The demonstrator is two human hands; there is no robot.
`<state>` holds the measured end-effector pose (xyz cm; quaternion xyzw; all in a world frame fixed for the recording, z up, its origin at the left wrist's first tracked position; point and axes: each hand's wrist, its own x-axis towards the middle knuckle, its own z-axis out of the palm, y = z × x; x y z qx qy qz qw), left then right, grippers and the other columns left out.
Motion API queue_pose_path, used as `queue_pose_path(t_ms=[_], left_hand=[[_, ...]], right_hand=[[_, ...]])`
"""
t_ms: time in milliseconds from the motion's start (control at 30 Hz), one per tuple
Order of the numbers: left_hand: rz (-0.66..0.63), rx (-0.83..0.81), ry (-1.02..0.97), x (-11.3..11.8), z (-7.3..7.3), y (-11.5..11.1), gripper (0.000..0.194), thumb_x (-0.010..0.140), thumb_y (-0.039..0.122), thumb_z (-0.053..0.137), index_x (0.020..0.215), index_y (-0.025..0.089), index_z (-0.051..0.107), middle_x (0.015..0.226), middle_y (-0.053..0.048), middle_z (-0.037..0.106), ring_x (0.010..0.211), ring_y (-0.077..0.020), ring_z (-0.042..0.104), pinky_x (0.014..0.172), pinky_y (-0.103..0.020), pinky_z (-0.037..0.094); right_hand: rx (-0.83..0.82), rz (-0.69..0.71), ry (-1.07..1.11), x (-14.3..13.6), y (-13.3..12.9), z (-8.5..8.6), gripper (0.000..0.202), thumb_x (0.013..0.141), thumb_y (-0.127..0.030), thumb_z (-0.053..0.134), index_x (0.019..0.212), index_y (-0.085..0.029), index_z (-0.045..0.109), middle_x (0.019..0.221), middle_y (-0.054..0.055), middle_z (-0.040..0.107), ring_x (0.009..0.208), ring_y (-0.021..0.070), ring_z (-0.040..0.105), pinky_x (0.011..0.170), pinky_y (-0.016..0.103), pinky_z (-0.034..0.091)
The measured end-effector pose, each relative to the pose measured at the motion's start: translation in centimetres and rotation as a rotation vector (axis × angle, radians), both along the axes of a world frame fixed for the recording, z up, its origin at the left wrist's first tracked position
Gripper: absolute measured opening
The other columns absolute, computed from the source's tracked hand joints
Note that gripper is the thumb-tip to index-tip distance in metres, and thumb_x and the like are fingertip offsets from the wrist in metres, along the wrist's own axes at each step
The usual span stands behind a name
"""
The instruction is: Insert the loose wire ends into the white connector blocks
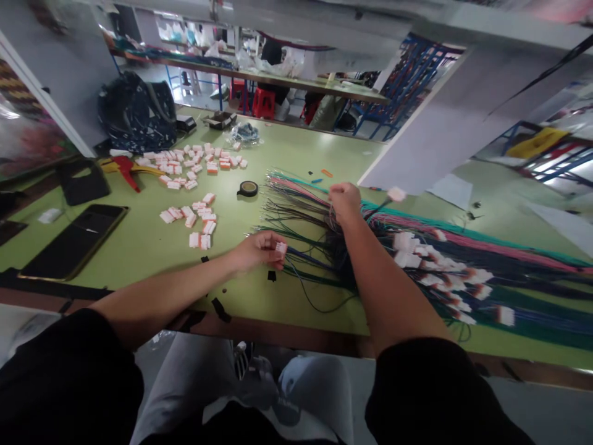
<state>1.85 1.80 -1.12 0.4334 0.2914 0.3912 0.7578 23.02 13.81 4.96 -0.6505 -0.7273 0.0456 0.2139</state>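
Observation:
My left hand (262, 248) is closed on a small white connector housing (280, 248), with dark wires leading away from it to the right. Over the spread wire ends, my right hand (344, 201) has its fingers pinched together; what they hold, perhaps a wire, is too small to make out. Beneath and beside the hands fans a bundle of wires (296, 207) in green, pink, black and blue, its metal tips pointing left. Right of my right forearm lie several white and orange connectors (445, 272) on the wires.
Loose connector housings (199, 162) lie in groups on the green table (241, 290). Nearby are a roll of black tape (248, 188), yellow-and-red pliers (127, 170), a phone (76, 241) and a dark patterned bag (136, 111). A white panel (430, 123) stands at the right back.

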Motion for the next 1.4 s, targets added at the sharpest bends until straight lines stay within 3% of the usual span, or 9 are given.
queue_pose_path(t_ms=[100, 267, 433, 567, 667, 800, 1067, 1200, 1400], left_hand=[[0.001, 0.0, -0.005, 0.0, 0.0, 0.0, 0.04, 0.055, 0.018, 0.081, 0.084, 0.012, 0.055, 0.064, 0.003, 0.061, 0.057, -0.0096, 0.062, 0.055, -0.023, 0.052], [-0.018, -0.015, 0.007, 0.0, 0.1, 0.0, 0.039, 0.056, 0.016, 0.079, 0.086, 0.013, 0.055, 0.065, 0.003, 0.061, 0.058, -0.0103, 0.062, 0.057, -0.025, 0.053], [0.007, -0.035, -0.009, -0.1, 0.1, 0.1, 0.038, 0.057, 0.016, 0.079, 0.086, 0.013, 0.055, 0.064, 0.003, 0.062, 0.058, -0.0103, 0.062, 0.058, -0.026, 0.053], [0.031, -0.054, -0.042, -0.1, 0.0, 0.2, 0.035, 0.06, 0.014, 0.078, 0.087, 0.013, 0.055, 0.066, 0.003, 0.062, 0.059, -0.0098, 0.062, 0.063, -0.027, 0.053], [0.051, -0.082, -0.071, -0.2, 0.1, 0.4, 0.031, 0.062, 0.01, 0.075, 0.087, 0.013, 0.056, 0.067, 0.003, 0.061, 0.061, -0.0093, 0.062, 0.065, -0.028, 0.054], [0.069, -0.132, -0.105, -0.2, 0.2, 0.6, 0.031, 0.062, 0.008, 0.074, 0.086, 0.014, 0.056, 0.067, 0.003, 0.061, 0.06, -0.0089, 0.062, 0.064, -0.026, 0.053], [0.085, -0.171, -0.075, -0.6, 1.0, 0.6, 0.035, 0.06, 0.007, 0.077, 0.088, 0.014, 0.057, 0.068, 0.003, 0.061, 0.063, -0.0091, 0.063, 0.067, -0.026, 0.054], [0.029, -0.152, -0.038, -0.6, 2.1, 1.0, 0.034, 0.061, 0.005, 0.075, 0.089, 0.014, 0.057, 0.068, 0.003, 0.061, 0.063, -0.0089, 0.063, 0.069, -0.027, 0.054], [0.083, -0.148, -0.044, 0.1, 2.5, 2.2, 0.029, 0.065, 0.001, 0.069, 0.089, 0.013, 0.057, 0.065, 0.004, 0.059, 0.06, -0.0089, 0.062, 0.07, -0.027, 0.054]], right_hand=[[-0.12, -0.053, -0.269, 0.6, -0.2, -0.6, 0.028, 0.078, -0.017, 0.048, 0.096, -0.016, 0.069, 0.098, 0.012, 0.069, 0.094, 0.0229, 0.061, 0.076, 0.031, 0.045], [-0.171, -0.05, -0.338, -0.6, -0.5, -1.9, 0.025, 0.074, -0.01, 0.052, 0.089, -0.017, 0.071, 0.102, 0.014, 0.069, 0.096, 0.0243, 0.061, 0.078, 0.032, 0.044], [-0.141, -0.1, -0.308, -0.2, -0.5, -1.5, 0.027, 0.076, -0.01, 0.046, 0.09, -0.016, 0.069, 0.101, 0.014, 0.069, 0.095, 0.0256, 0.061, 0.078, 0.033, 0.043], [-0.029, -0.252, -0.079, 0.4, -0.6, -0.9, 0.025, 0.077, -0.017, 0.045, 0.09, -0.016, 0.066, 0.095, 0.014, 0.069, 0.087, 0.0258, 0.06, 0.072, 0.034, 0.044], [0.051, -0.077, 0.154, 0.1, -1.3, -0.9, 0.02, 0.073, -0.021, 0.051, 0.087, -0.019, 0.065, 0.091, 0.008, 0.069, 0.082, 0.0216, 0.06, 0.073, 0.033, 0.044], [-0.074, 0.296, 0.366, -0.6, -3.3, -1.1, 0.021, 0.07, -0.032, 0.06, 0.084, -0.018, 0.067, 0.079, 0.003, 0.068, 0.072, 0.0168, 0.06, 0.07, 0.031, 0.045], [-0.154, 0.62, 0.479, -2.2, -6.5, -1.3, 0.02, 0.071, -0.036, 0.063, 0.081, -0.021, 0.07, 0.081, 0.002, 0.07, 0.072, 0.0139, 0.059, 0.068, 0.028, 0.045], [-0.256, 0.697, 0.552, -2.6, -6.9, -1.1, 0.023, 0.071, -0.04, 0.063, 0.079, -0.019, 0.069, 0.071, 0.0, 0.067, 0.062, 0.0114, 0.054, 0.059, 0.025, 0.041], [-0.321, 0.641, 0.638, -2.0, -7.2, -0.6, 0.02, 0.067, -0.036, 0.064, 0.072, -0.017, 0.064, 0.064, -0.002, 0.059, 0.059, 0.0102, 0.05, 0.058, 0.025, 0.039]])
